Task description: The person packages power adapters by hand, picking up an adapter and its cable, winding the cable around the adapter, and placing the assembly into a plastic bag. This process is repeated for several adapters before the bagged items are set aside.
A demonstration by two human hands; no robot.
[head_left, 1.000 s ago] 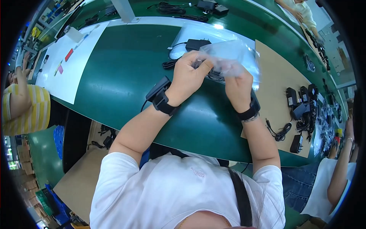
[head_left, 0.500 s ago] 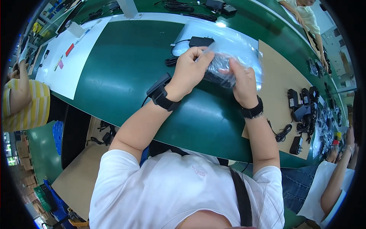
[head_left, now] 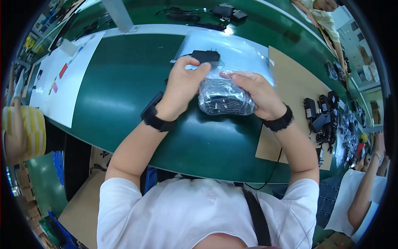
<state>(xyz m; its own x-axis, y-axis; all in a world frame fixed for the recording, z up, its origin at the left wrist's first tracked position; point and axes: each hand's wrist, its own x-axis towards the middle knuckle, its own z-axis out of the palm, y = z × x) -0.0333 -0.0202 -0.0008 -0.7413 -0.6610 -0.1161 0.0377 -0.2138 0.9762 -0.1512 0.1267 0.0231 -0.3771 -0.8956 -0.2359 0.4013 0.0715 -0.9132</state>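
A clear plastic bag (head_left: 227,98) with a dark, coiled cable-like bundle inside hangs between my hands over the green table. My right hand (head_left: 260,92) is closed on the upper right of the bag, thumb across its top. My left hand (head_left: 182,81), thumb and forefinger pinched together, grips the bag's upper left edge. Just beyond my fingers a black power adapter (head_left: 205,55) lies on a stack of flat clear plastic bags (head_left: 244,50). My left hand partly covers the adapter's cord.
Brown cardboard (head_left: 286,83) lies to the right, with several black adapters (head_left: 321,120) and bagged units (head_left: 347,133) near its edge. A white sheet (head_left: 62,91) with a red tag (head_left: 63,70) is at the left. Co-workers sit at both sides and far right. A metal post (head_left: 118,14) rises behind.
Both hands have come nearer to me with the bag, which now shows its filled lower part facing me. My right hand has turned over the bag's top. The whole view has shifted slightly.
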